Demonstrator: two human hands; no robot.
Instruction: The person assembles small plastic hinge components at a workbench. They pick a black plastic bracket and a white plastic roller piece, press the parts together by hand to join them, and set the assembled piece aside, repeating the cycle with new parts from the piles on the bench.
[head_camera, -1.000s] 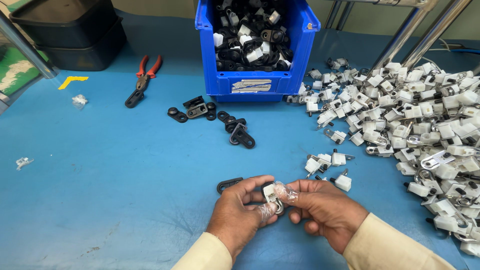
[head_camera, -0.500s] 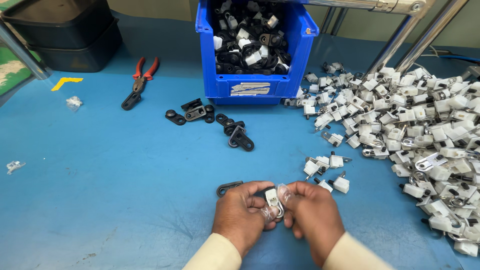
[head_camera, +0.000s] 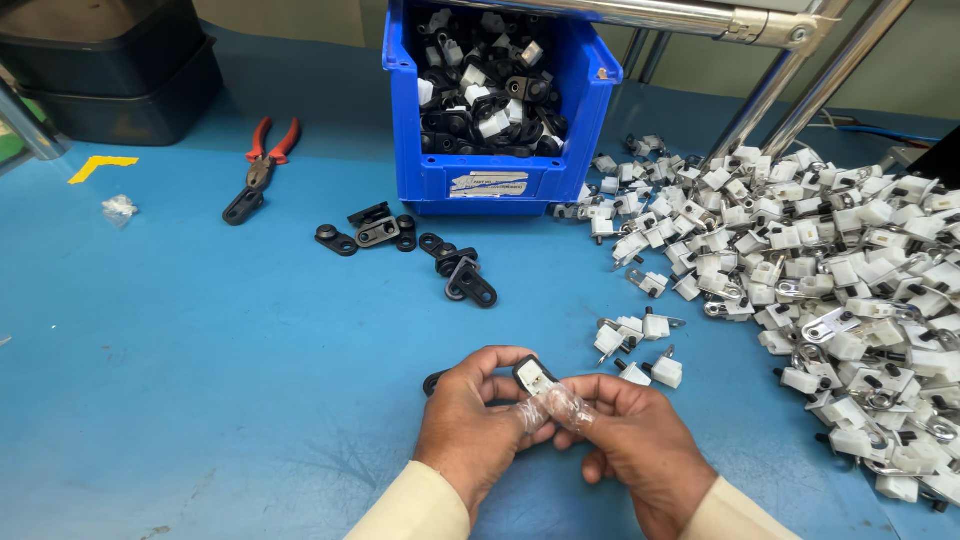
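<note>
At six o'clock in the head view, low on the blue table (head_camera: 200, 400), two bare hands meet around a small part (head_camera: 535, 376), white with a black frame. The left hand (head_camera: 478, 425) pinches it with the thumb on top and the fingers curled beneath; the right hand (head_camera: 632, 450) presses in from the right side, its fingertips (head_camera: 568, 405) wrapped in clear film and touching the same part. Both wrists enter from the bottom edge in cream sleeves (head_camera: 415, 510), the knuckles turned up and the palms facing each other.

Just behind the left hand, a black clip (head_camera: 433, 382) peeks out, touching the table. At about one o'clock from the hands, near them, lie a few loose white pieces (head_camera: 640, 345). Further toward three o'clock, a large heap of white and metal parts (head_camera: 850, 270) fills the right side up to the frame edge.

At twelve o'clock stands a blue bin (head_camera: 500, 180) filled with black and white parts, well apart from the hands. Between the bin and the hands, a scatter of black brackets (head_camera: 420, 250) lies flat. At ten o'clock rest red-handled pliers (head_camera: 262, 165), and beyond them a black tray (head_camera: 110, 70) in the far corner.

Open blue surface stretches from seven to nine o'clock, left of the hands.
</note>
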